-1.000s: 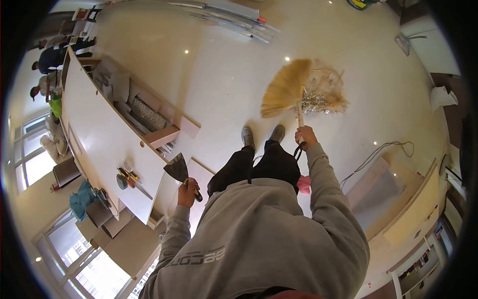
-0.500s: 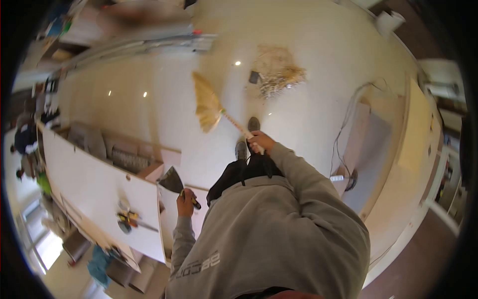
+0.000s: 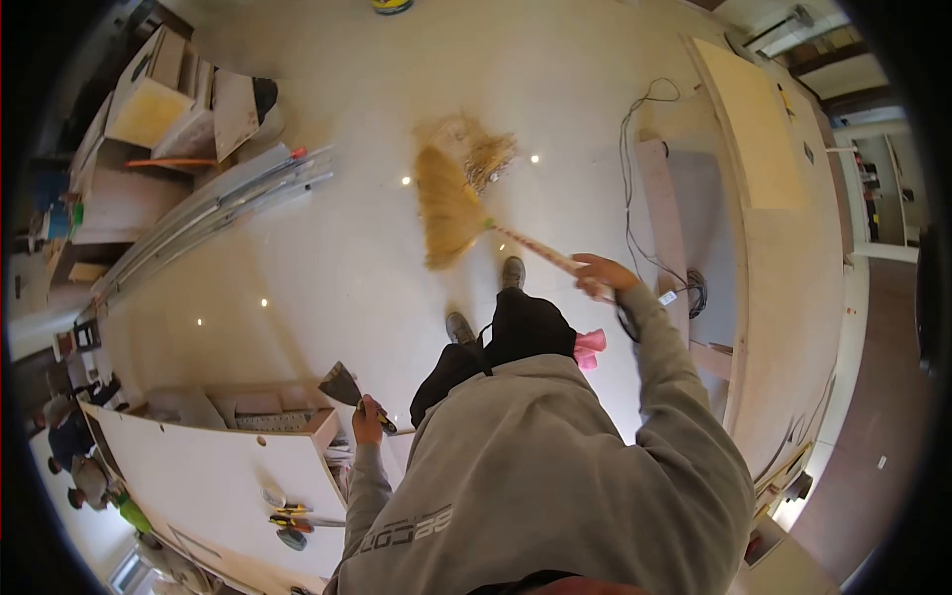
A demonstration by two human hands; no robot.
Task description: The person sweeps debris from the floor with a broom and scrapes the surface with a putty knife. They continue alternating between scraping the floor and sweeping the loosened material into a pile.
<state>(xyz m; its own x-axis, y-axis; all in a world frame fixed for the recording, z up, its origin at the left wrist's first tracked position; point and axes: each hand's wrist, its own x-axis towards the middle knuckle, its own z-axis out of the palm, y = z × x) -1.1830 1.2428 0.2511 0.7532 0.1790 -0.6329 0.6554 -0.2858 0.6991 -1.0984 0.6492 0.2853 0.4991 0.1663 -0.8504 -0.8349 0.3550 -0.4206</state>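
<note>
My right hand (image 3: 605, 276) is wrapped round the patterned handle of a straw broom (image 3: 448, 208), held out in front of me. The broom's wide bristle head fans out to the left, close by a pile of debris (image 3: 488, 162) on the floor and overlapping part of its dusty patch. In my left hand (image 3: 368, 420) I grip a putty knife (image 3: 341, 385) by its dark and yellow handle, its broad blade pointing up and left, near the corner of a white panel-topped cabinet.
Several hand tools (image 3: 294, 518) lie on the white panel (image 3: 218, 466) at left. Metal profiles (image 3: 223, 203) and wooden boxes stand upper left. A cable (image 3: 628, 169) runs along the floor beside a wooden unit (image 3: 769, 228) at right. People (image 3: 74, 436) are at far left.
The broom has swung closer to the debris pile, and my right hand has moved outward to the right with it. My left hand still holds the putty knife. The view has shifted.
</note>
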